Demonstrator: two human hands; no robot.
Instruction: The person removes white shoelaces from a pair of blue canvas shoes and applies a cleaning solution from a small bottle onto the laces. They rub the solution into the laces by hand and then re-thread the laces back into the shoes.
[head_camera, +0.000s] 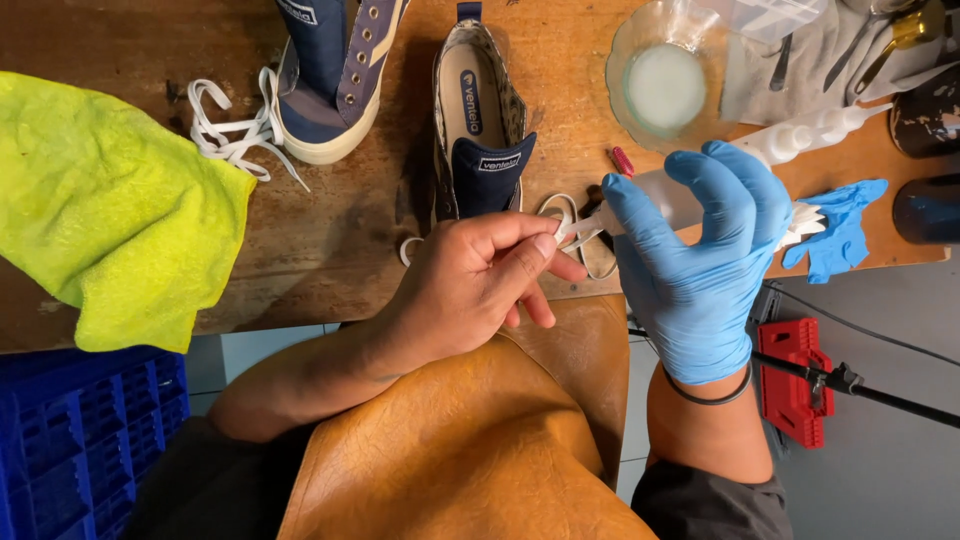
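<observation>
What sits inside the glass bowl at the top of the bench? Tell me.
The glass bowl holds a pale, milky round mass at its centre. Whether that is liquid or solid cannot be told. A clear plastic bag covers its right rim.

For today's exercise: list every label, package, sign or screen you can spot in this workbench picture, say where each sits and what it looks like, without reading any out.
Insole label: inside the open navy shoe, top centre; dark oval patch.
Tongue label: on that shoe's navy tongue; small white strip.
Tongue label: on the left navy sneaker, top edge; white tab, partly cut off.
Squeeze bottle: right, behind the gloved right hand; translucent white, unlabelled.
No signs or screens.
</observation>
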